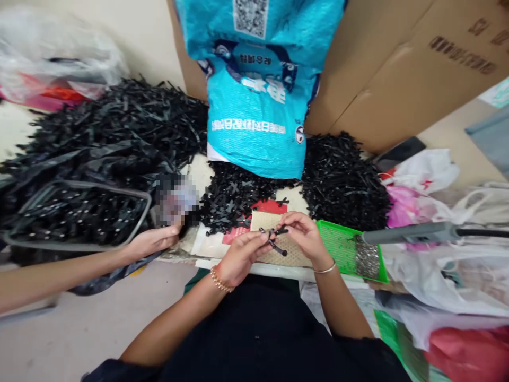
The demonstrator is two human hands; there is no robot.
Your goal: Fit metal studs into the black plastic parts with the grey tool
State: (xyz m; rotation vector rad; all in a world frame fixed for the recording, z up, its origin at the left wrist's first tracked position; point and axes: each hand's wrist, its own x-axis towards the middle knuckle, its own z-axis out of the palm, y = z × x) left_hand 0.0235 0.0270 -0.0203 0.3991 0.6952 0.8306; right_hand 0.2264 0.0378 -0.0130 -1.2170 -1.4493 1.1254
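"What are the two hands doing?"

"The left hand (242, 255) is pinching a small black part (279, 248) between thumb and fingers, and the right hand (305, 236) is closing its fingertips on the part's other side. I can't tell whether it's one piece or several joined."

"Where is it?"

"They're holding it up over a beige textured mat (296, 257), at the near edge of the table (297, 198)."

"And around them?"

"A green tray (324, 233) is sitting just beyond the right hand, carrying small metallic bits (367, 258) at its far end. Loose black pieces (228, 193) are lying heaped beneath a blue bag (258, 139). Over on the left, another person's hand (161, 240) is reaching in beside a grey-rimmed basket (146, 215); a blur is covering whatever's there."
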